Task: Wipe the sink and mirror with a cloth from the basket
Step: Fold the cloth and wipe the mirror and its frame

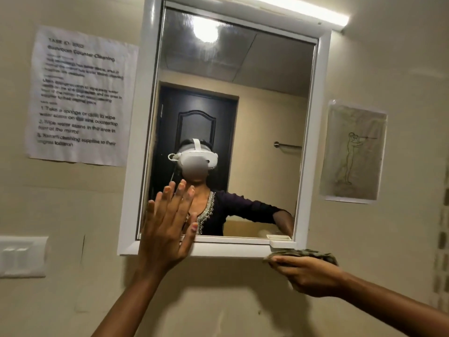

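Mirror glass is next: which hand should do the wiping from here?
The right hand. It already holds the cloth just under the mirror frame's lower right corner, so it likely only needs to lift onto the glass. The left hand is empty, palm flat at the lower left corner.

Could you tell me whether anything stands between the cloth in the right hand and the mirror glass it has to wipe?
Nothing visible blocks it. The right hand presses the cloth under the white frame; the mirror glass above lies open. The left hand covers only the lower left corner.
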`<action>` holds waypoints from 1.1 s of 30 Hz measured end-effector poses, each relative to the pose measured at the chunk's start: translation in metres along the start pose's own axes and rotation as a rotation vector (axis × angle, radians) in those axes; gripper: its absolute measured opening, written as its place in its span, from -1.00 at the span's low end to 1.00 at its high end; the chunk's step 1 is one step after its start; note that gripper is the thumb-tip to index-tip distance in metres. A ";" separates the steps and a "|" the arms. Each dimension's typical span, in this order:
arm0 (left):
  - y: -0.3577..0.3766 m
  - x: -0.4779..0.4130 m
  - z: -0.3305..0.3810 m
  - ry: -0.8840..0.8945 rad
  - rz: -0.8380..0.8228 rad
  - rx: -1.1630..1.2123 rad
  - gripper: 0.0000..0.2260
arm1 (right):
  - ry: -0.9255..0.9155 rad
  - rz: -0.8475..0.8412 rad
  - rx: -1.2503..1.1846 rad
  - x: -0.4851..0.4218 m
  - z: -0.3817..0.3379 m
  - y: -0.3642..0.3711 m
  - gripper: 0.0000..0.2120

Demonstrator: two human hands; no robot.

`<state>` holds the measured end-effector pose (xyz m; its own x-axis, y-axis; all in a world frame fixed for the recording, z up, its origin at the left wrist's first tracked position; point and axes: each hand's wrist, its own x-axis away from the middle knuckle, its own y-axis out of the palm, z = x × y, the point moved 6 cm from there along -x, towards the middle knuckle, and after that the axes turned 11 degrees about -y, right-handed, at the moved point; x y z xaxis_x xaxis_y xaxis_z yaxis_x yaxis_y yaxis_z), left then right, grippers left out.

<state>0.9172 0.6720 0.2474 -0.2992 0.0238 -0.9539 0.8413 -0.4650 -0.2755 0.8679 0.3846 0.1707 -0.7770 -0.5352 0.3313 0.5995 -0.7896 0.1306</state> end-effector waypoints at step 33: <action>0.036 0.214 0.034 -0.326 -0.678 0.554 -0.68 | 1.736 0.844 -1.999 -0.005 -0.037 -0.081 -0.66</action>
<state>0.8682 0.6303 0.0374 -0.8296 0.2345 -0.5067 0.1310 -0.8004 -0.5849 0.8167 0.4405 0.1242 -0.6321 0.3726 -0.6794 0.6729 0.6988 -0.2428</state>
